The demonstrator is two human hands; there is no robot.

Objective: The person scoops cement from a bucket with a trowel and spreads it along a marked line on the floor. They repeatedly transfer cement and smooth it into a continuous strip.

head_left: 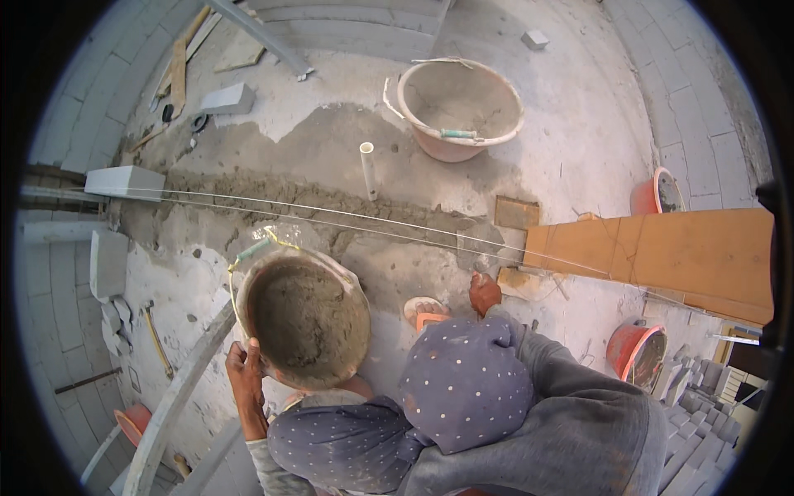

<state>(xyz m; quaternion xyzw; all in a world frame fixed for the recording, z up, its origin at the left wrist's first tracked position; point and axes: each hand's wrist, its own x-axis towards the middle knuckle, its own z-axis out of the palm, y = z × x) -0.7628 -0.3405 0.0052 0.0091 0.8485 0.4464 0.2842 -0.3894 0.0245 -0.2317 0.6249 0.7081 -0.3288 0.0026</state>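
Observation:
My left hand [246, 372] grips the rim of a bucket of wet grey mortar [308, 322], with fingers over its left front edge. The bucket tilts toward the mortar strip; its handle, with a green grip [253, 251], hangs at the far side. My right hand [485, 294] is closed just short of the right end of a mortar strip [331, 217] on the floor. What its fingers hold is hidden. Beyond the fist lies a flat grey patch with straight edges [480, 241]; I cannot tell whether it is a trowel blade. Two white string lines [347, 212] stretch over the strip.
A large mortar-smeared tub [461, 107] and an upright white pipe [369, 172] stand beyond the strip. An orange-brown board [662, 256] lies right. Grey blocks [126, 182] and a hammer [157, 341] are left, near a slanted metal bar [182, 388]. Red buckets [635, 351] stand right.

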